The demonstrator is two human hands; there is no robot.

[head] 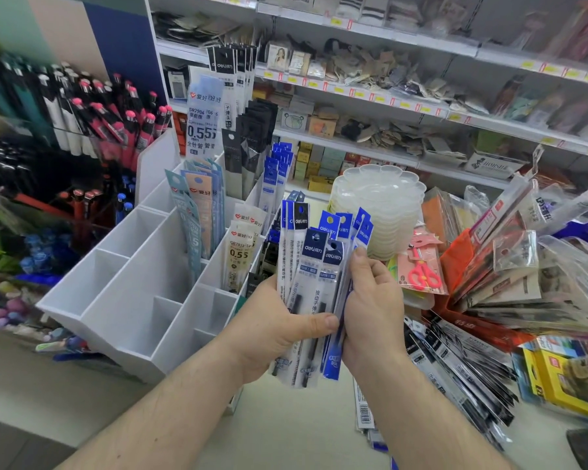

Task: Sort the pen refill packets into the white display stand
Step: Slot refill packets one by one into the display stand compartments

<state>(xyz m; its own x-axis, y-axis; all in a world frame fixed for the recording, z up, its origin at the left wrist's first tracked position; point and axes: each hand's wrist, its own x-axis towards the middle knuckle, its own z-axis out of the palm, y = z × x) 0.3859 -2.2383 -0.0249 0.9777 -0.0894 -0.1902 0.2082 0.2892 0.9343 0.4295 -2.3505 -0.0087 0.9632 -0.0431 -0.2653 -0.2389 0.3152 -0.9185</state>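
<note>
**Both hands on a fan of refill packets**

The left hand (272, 325) grips a fanned bundle of pen refill packets (314, 286) from below, thumb pressed across the front. The right hand (370, 300) holds the bundle's right edge, fingers curled round it. The bundle is held just right of the white display stand (126, 300) on the counter (286, 432); its rear compartments hold upright packets. More packets (455, 378) lie heaped to the right.

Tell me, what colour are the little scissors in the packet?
Pink scissors, seen best in the head view.
</note>
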